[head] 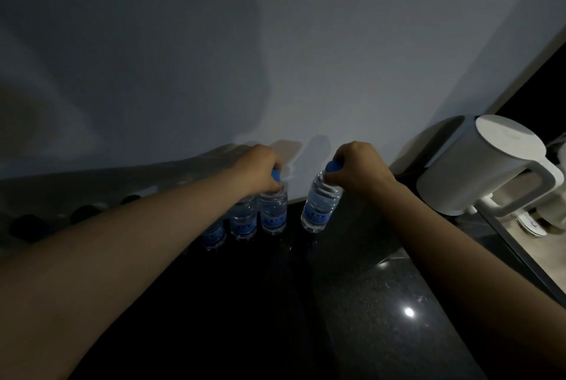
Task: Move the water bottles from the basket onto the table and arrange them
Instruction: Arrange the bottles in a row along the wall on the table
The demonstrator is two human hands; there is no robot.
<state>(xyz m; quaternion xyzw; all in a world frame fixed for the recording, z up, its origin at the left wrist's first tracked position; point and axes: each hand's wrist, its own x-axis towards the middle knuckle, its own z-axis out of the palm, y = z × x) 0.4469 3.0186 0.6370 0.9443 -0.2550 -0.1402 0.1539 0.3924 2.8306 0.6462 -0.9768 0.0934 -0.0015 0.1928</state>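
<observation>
Frame centre: standing bottle is being pinched at its cap by left hand; tilted bottle, just right, is being gripped at the neck by right hand. Advised: uprighting before bench contact, beside the row.

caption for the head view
Left hand grips upright bottle, right hand grips tilted bottle, both by caps, at dark table

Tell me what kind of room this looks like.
Likely a kitchen or hotel-room drinks corner: a white kettle, a dark polished stone counter, and small water bottles lined up by the wall.
</observation>
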